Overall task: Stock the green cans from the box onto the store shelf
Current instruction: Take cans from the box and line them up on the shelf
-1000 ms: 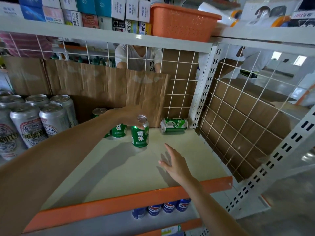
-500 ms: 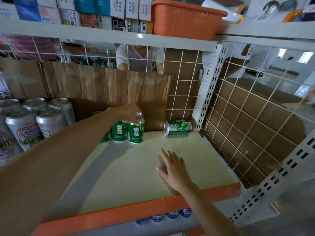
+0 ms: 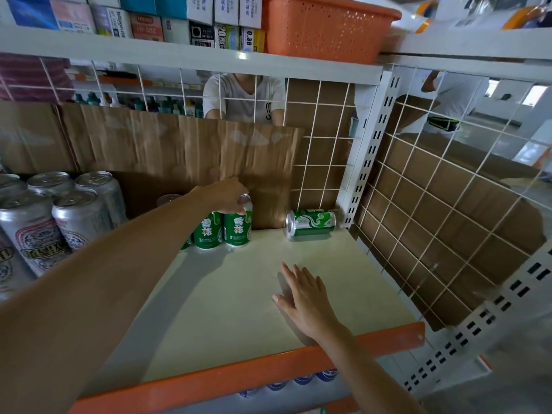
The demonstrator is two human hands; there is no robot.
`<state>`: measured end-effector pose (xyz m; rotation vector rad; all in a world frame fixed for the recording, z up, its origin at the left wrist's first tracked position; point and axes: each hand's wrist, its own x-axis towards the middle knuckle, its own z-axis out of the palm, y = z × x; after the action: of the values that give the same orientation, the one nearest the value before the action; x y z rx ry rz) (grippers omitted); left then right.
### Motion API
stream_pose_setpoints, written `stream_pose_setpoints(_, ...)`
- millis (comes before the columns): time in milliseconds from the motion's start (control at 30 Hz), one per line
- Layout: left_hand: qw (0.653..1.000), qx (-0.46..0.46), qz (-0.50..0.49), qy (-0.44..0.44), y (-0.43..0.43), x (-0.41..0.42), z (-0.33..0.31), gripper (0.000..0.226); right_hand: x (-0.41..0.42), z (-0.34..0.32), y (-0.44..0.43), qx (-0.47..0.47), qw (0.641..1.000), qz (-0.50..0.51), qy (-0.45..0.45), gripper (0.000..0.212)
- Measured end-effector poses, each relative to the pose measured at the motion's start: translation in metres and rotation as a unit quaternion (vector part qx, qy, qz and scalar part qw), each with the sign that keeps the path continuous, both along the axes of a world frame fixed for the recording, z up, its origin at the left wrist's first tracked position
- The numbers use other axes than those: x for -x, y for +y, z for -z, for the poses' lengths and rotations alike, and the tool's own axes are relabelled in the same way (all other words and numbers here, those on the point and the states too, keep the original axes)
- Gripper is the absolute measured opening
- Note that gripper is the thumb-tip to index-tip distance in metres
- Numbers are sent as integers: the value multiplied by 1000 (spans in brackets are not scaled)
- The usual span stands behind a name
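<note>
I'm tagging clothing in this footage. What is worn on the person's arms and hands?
Nothing shows: the left hand and right hand are bare, with no gloves, rings or watch visible. Both forearms are uncovered as far as the frame shows; no sleeves in view.

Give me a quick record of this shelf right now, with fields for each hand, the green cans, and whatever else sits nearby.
left hand: gripping the top of an upright green can at the back of the shelf
right hand: open, palm down, flat on the shelf near the front edge, holding nothing
upright green cans: one more touching the held can's left side, others partly hidden behind the arm
tipped green can: lying on its side in the back right corner
silver cans: grouped at far left
above: orange basket on the upper shelf
</note>
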<state>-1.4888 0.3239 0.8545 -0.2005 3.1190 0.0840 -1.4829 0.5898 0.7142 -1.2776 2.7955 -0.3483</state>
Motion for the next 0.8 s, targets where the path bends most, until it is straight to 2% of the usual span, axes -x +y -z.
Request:
stream_pose_setpoints(133, 999, 48, 6, 1, 12, -4, -3, 26, 1, 1, -1, -2, 1000, 3, 2, 119)
stream_pose_setpoints(233, 998, 59, -17, 17, 22, -6, -5, 32, 1, 1, -1, -1, 1000, 5, -2, 120)
stream_pose_setpoints(500, 990, 104, -81, 41, 29, -12, 1, 29, -1, -2, 0, -8, 1000, 7, -3, 114)
stream_pose_setpoints(600, 979, 151, -65, 117, 34, -22, 14, 44, -2, -5, -1, -15, 1000, 11, -9, 101)
stream_pose_setpoints(667, 971, 113, -41, 208, 40, -35, 25, 46, -2, -5, -1, -18, 1000, 12, -13, 88)
stream_pose_setpoints(800, 945, 52, 1, 323, 66, -70, 48, 35, -1, -4, -2, -24, 999, 17, -12, 102)
